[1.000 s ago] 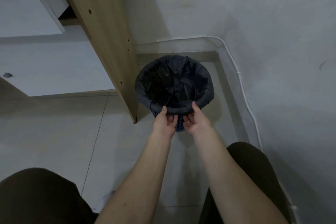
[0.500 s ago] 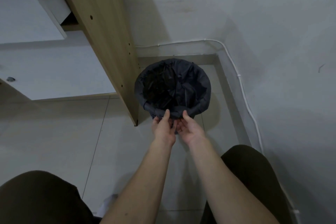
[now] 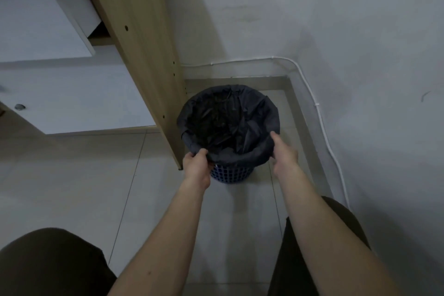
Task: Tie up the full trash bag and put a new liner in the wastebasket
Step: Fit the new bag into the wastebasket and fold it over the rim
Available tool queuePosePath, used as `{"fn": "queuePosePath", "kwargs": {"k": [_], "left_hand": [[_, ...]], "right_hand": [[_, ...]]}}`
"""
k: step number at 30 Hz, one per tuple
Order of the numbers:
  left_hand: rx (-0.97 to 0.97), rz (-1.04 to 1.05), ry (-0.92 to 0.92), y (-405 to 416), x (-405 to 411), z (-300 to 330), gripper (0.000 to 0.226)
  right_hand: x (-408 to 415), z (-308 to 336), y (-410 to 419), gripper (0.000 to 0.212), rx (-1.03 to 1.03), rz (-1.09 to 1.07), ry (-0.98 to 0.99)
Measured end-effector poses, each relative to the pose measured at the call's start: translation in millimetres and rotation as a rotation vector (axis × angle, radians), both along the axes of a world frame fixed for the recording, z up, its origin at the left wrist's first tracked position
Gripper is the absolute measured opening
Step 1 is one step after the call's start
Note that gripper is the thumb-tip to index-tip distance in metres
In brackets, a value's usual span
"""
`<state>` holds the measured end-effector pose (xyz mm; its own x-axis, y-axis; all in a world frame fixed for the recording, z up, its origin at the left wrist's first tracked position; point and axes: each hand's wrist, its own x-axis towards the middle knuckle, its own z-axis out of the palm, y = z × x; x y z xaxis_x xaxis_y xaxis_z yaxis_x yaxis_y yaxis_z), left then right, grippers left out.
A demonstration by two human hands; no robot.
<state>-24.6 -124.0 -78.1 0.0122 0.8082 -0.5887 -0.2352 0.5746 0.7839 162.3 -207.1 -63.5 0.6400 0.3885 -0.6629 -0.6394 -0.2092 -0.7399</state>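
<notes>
The black liner (image 3: 230, 127) is folded over the rim of the blue wastebasket (image 3: 231, 173), which stands on the tiled floor (image 3: 84, 187) in the corner, just beside a wooden panel (image 3: 144, 55). The left hand (image 3: 195, 166) grips the liner's near-left edge. The right hand (image 3: 283, 151) holds the folded edge on the right side. A white cable (image 3: 322, 125) runs along the wall (image 3: 360, 31).
</notes>
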Motion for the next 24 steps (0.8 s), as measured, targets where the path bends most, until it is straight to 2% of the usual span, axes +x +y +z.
{"fn": "queuePosePath", "kwargs": {"k": [2,5,12,14,17,24], "left_hand": [[0.005,0.011,0.008,9.5,-6.3,-0.6,0.023],[0.015,0.061,0.015,21.4,-13.1,-0.8,0.041],[0.069,0.157,0.087,47.6,-17.1,11.2,0.031],[0.091,0.133,0.092,57.0,-16.6,15.1,0.037],[0.142,0.075,0.092,68.6,-15.8,20.7,0.052],[0.201,0.018,0.081,90.8,-24.4,26.0,0.063]], "right_hand": [[3.5,-2.8,7.1,0.047,-0.008,0.081,-0.032],[0.1,-5.9,13.8,0.033,-0.001,0.167,-0.016],[-34.4,-12.6,3.5,0.027,0.079,0.189,0.093],[-44.5,-16.9,0.5,0.024,0.09,0.186,0.103],[-63.9,-17.6,1.4,0.008,0.114,0.192,0.116],[-108.1,-4.8,24.3,0.006,0.16,0.166,0.225]]}}
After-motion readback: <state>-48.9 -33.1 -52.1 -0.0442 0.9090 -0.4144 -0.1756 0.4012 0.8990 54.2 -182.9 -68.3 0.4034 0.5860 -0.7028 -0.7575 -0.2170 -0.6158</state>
